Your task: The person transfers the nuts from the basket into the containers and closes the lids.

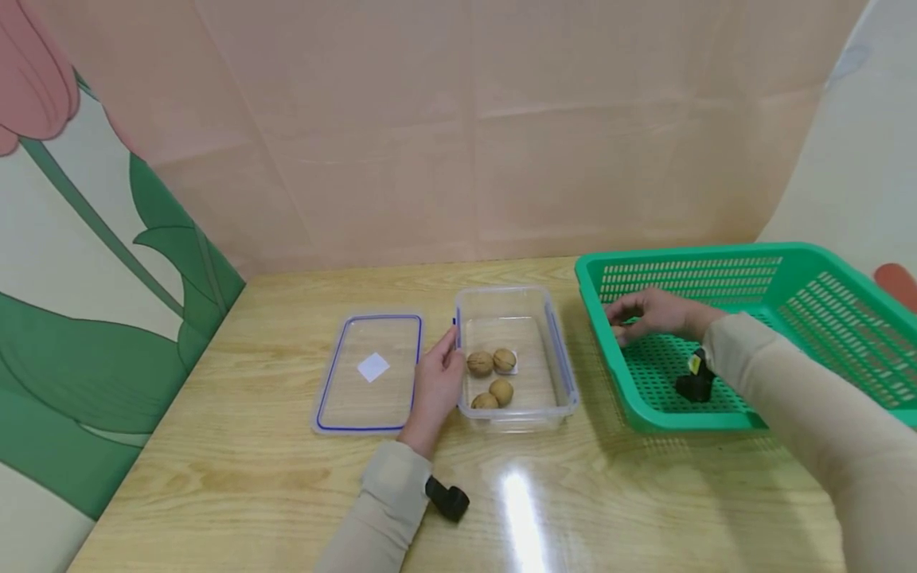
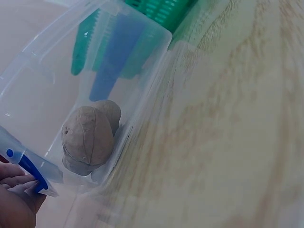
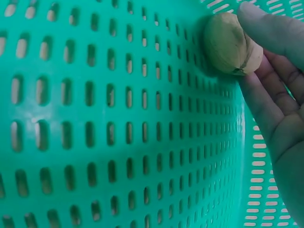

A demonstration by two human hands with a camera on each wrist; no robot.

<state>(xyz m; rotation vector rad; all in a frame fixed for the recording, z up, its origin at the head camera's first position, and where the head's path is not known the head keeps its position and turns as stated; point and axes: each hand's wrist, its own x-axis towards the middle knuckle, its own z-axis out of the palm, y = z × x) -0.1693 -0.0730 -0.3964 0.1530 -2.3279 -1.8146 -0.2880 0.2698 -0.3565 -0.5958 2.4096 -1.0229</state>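
In the head view my right hand (image 1: 655, 312) reaches into the left end of the green basket (image 1: 634, 406). The right wrist view shows its thumb and fingers pinching a walnut (image 3: 228, 45) by the basket's slotted surface. My left hand (image 1: 438, 380) rests against the left side of a clear plastic container (image 1: 533, 412), its fingers touching a blue-edged side clip (image 2: 33, 172). Several walnuts (image 1: 480, 364) lie inside that container, in its left half. Two of them overlap in the left wrist view, seen through the clear wall.
To the left of the container a clear lid (image 1: 344, 338) with a blue seal and a white square label (image 1: 373, 367) lies flat on the wooden table (image 1: 236, 446). The basket's raised rim stands to the container's right. A pinkish covering (image 1: 401, 159) rises behind the table.
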